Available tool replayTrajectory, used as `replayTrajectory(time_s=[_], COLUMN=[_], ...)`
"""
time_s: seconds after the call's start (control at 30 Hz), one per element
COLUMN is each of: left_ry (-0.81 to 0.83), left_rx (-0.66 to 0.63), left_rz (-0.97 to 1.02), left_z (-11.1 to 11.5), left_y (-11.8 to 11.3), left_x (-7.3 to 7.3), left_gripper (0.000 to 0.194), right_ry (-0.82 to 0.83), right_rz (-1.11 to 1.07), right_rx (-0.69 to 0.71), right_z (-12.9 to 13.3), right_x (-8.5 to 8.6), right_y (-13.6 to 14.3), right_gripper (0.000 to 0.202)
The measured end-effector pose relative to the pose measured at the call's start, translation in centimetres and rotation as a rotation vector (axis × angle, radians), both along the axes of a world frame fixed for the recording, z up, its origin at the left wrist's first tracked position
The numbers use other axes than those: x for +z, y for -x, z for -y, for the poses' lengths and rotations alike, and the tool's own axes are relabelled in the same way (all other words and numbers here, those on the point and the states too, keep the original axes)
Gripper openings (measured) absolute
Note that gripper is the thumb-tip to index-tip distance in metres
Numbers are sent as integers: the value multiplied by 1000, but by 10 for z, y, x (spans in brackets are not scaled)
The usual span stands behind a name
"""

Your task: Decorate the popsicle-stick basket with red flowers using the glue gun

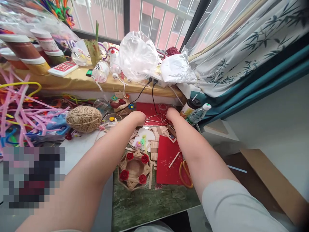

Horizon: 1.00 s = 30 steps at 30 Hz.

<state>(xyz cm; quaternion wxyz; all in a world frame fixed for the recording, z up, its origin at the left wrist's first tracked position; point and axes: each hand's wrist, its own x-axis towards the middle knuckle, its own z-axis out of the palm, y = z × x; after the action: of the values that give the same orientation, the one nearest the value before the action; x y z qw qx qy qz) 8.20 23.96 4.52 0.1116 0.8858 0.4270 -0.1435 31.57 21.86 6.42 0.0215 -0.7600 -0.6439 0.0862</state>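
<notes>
Both my arms stretch out to the far side of the table. My left hand (pixel 140 118) is at the left edge of a red sheet (pixel 149 109), its fingers hidden behind the wrist. At that sheet's right end is my right hand (pixel 172 113), whose fingers are also out of sight. A thin, pale looped cord (pixel 156 120) lies between the two hands; whether either one grips it is unclear. Closer to me stands an octagonal craft-stick basket (pixel 122 180) with red roses on its rim. Loose craft sticks (pixel 154 151) lie beside it.
Orange-handled scissors (pixel 185 175) rest by a nearer red sheet (pixel 166 174) under my right forearm. A twine ball (pixel 84 119) sits left. A plastic bottle (pixel 196 115) and a dark-lidded cup (pixel 189 108) stand right. Black cables (pixel 152 96) hang from a power strip (pixel 160 82).
</notes>
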Motion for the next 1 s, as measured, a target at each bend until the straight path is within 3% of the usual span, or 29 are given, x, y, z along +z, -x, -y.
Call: replayTrajectory(time_s=[0.1, 0.3, 0.5, 0.67, 0.8, 1.0], left_ry=[1, -15, -20, -29, -25, -30], left_rx=[-2, 0, 0, -11, -18, -31], left_rz=[-2, -23, -50, -90, -97, -94], left_z=[0, 4, 11, 12, 10, 6], left_y=[0, -3, -6, -12, -14, -12], left_x=[2, 8, 12, 11, 12, 13], left_gripper=[47, 42, 41, 42, 42, 44], right_ry=[-58, -242, -165, -123, 15, 195], right_rz=[2, -55, -141, -79, 9, 26], right_rx=[-69, 0, 80, 158, 232, 167], right_z=[-5, 2, 34, 86, 135, 180], right_x=[11, 61, 86, 88, 79, 58], right_y=[-1, -8, -24, -54, -84, -145], right_gripper=[36, 28, 28, 16, 21, 15])
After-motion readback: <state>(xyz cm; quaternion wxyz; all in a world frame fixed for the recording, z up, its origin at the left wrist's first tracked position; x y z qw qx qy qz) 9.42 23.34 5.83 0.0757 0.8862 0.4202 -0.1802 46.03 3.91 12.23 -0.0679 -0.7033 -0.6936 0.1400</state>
